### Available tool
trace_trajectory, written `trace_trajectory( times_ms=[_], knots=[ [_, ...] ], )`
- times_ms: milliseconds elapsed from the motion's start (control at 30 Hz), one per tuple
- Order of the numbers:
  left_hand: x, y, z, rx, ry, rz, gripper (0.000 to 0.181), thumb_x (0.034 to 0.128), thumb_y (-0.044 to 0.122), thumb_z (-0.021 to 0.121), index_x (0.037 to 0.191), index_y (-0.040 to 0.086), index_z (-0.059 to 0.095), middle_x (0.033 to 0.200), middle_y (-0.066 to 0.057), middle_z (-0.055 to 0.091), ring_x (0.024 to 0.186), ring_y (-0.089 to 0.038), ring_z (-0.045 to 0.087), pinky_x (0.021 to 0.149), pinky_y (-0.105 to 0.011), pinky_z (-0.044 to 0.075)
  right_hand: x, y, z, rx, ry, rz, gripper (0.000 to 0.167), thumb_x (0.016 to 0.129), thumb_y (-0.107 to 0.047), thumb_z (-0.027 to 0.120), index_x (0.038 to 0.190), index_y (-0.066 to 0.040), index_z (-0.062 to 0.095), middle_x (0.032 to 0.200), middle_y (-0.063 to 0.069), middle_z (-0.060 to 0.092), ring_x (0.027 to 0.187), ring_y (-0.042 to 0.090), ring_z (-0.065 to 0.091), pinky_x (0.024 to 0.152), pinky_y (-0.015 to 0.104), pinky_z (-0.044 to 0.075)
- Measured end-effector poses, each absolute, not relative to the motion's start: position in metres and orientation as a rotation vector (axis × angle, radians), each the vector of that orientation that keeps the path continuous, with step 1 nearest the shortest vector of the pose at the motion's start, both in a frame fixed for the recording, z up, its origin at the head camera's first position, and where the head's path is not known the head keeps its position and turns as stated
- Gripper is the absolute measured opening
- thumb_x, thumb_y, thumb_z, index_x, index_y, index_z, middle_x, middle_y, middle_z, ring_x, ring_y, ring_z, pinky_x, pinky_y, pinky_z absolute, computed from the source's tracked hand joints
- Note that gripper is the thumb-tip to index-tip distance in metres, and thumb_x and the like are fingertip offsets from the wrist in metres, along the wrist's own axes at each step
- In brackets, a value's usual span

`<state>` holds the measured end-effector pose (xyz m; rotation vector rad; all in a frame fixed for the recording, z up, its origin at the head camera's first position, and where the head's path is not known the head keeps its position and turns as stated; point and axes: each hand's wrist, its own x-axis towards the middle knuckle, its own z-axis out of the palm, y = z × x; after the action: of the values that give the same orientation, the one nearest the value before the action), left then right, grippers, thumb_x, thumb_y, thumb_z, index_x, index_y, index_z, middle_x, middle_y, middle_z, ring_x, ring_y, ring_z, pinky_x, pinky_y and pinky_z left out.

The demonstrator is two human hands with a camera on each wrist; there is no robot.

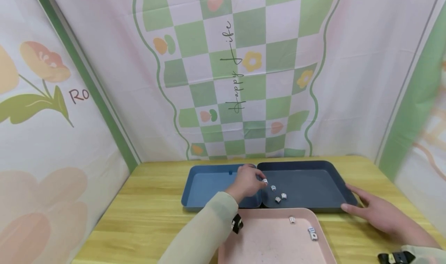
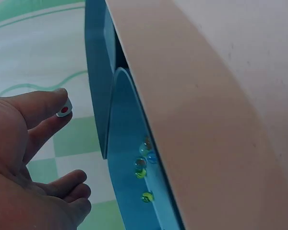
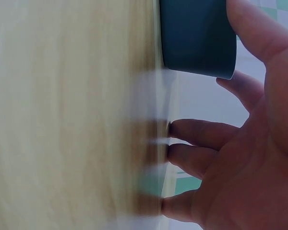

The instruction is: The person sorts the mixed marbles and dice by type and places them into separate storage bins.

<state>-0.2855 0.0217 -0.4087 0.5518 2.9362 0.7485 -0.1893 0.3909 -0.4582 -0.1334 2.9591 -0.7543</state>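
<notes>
My left hand point(image 1: 245, 180) pinches a white die point(image 2: 65, 109) between thumb and forefinger, over the left edge of the dark blue-grey tray point(image 1: 310, 186). Its other fingers are loosely bent; a red pip shows on the die in the left wrist view. Several white dice point(image 1: 283, 196) lie in the left part of that tray. My right hand point(image 1: 378, 211) touches the tray's right end with thumb and forefinger, the other fingers spread with their tips at the wooden table point(image 3: 77, 115). Nearer me, a pink tray point(image 1: 265, 240) holds three dice point(image 1: 292, 220) at its right side.
A lighter blue tray point(image 1: 209, 186) stands against the dark one on the left. Several glass marbles point(image 2: 147, 197) lie inside it in the left wrist view. Behind the table hangs a printed cloth point(image 1: 251, 86), with more cloth at both sides.
</notes>
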Motion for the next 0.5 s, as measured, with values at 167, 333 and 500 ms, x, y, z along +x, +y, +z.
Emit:
trace_trajectory(
  times_ms=[167, 333, 500],
  knots=[
    [-0.287, 0.024, -0.411, 0.489, 2.899, 0.827, 0.006, 0.0910, 0.036, 0.075, 0.089, 0.031, 0.076, 0.133, 0.002, 0.059, 0.139, -0.023, 0.037, 0.112, -0.043, 0.031, -0.189, 0.390, -0.459, -0.131, 2.954, -0.766, 0.090, 0.097, -0.057, 0.056, 0.155, 0.004, 0.025, 0.136, 0.047, 0.036, 0.118, 0.068, 0.038, 0.084, 0.074, 0.038],
    [-0.285, 0.033, -0.409, 0.419, 2.865, 0.929, 0.008, 0.0914, 0.038, 0.074, 0.088, 0.031, 0.076, 0.119, 0.007, 0.061, 0.135, -0.024, 0.039, 0.108, -0.042, 0.037, -0.189, 0.391, -0.459, -0.131, 2.955, -0.757, 0.089, 0.097, -0.057, 0.055, 0.155, 0.003, 0.024, 0.136, 0.047, 0.035, 0.117, 0.068, 0.037, 0.084, 0.074, 0.038],
    [-0.283, 0.039, -0.407, 0.390, 2.877, 0.910, 0.011, 0.0920, 0.040, 0.073, 0.086, 0.031, 0.075, 0.119, 0.005, 0.060, 0.132, -0.024, 0.041, 0.100, -0.039, 0.043, -0.189, 0.390, -0.457, -0.119, 2.950, -0.753, 0.090, 0.097, -0.058, 0.054, 0.155, 0.003, 0.023, 0.137, 0.047, 0.034, 0.118, 0.068, 0.037, 0.084, 0.075, 0.038]
  ],
)
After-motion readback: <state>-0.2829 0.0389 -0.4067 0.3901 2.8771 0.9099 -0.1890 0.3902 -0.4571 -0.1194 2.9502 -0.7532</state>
